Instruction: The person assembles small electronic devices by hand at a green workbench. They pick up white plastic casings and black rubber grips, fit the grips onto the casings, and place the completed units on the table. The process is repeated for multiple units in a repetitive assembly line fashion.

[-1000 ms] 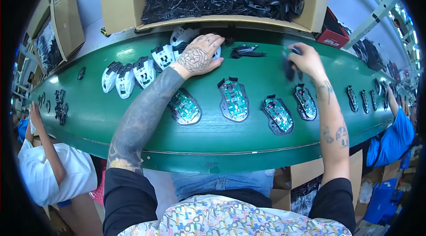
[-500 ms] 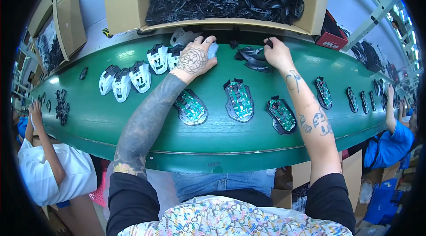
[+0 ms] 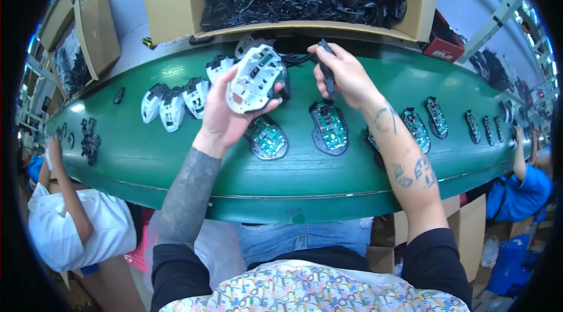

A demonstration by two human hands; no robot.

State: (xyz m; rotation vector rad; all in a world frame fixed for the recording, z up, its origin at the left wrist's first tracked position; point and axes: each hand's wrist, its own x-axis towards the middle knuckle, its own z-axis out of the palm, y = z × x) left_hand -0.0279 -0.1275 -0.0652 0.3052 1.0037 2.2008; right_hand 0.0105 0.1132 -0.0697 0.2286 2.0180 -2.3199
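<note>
My left hand [image 3: 218,114] is closed round a white computer-mouse shell [image 3: 253,80], whose hollow inside faces up. In my right hand [image 3: 350,79] is a slim black plastic mouse part [image 3: 327,70], held upright between thumb and fingers, a short way right of the shell. Below my hands on the green belt lie mouse bases with green circuit boards, one [image 3: 268,138] beside my left wrist and another [image 3: 329,128] below my right hand. My right forearm partly covers one more base. White shells with black tops [image 3: 172,109] stand in a row left of my left hand.
A cardboard box [image 3: 316,31] full of black plastic parts stands beyond the belt [image 3: 305,178]. More board-fitted bases [image 3: 436,117] lie to the right. Black parts [image 3: 89,141] sit at the left. People work at both ends; a red-and-black box [image 3: 444,42] stands far right.
My left hand has lifted a white shell off the belt and turned it over. My right hand has come inward and raised a black part. Another base has appeared beside my right forearm.
</note>
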